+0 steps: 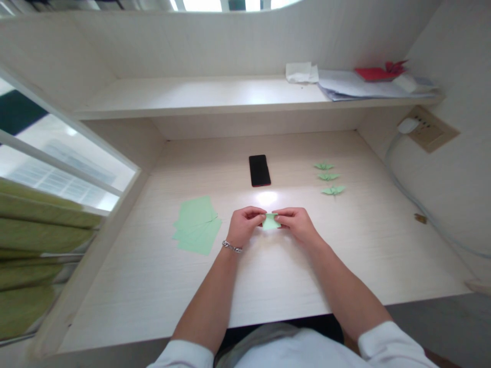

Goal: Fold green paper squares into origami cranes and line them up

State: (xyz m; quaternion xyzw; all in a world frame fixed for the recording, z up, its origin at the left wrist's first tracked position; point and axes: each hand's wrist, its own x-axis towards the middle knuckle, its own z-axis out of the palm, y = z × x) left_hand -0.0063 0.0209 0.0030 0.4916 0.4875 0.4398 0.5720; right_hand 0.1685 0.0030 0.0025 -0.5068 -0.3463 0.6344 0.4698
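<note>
A small folded piece of green paper (270, 222) is held between both hands above the middle of the desk. My left hand (246, 224) pinches its left edge between thumb and fingers, and a chain bracelet circles that wrist. The right edge is pinched by my right hand (296, 223). To the left of my hands lies a fanned pile of green paper sheets (197, 225). Three small folded green paper figures with pointed ends (328, 177) sit in a column at the right. The fingertips partly cover the held paper.
A black phone (260, 170) lies beyond my hands on the pale desk (153, 296). Above, a shelf (184, 97) carries papers (353, 86) and a red item (374, 74). A cable (406, 194) runs down the right wall from a socket (433, 130).
</note>
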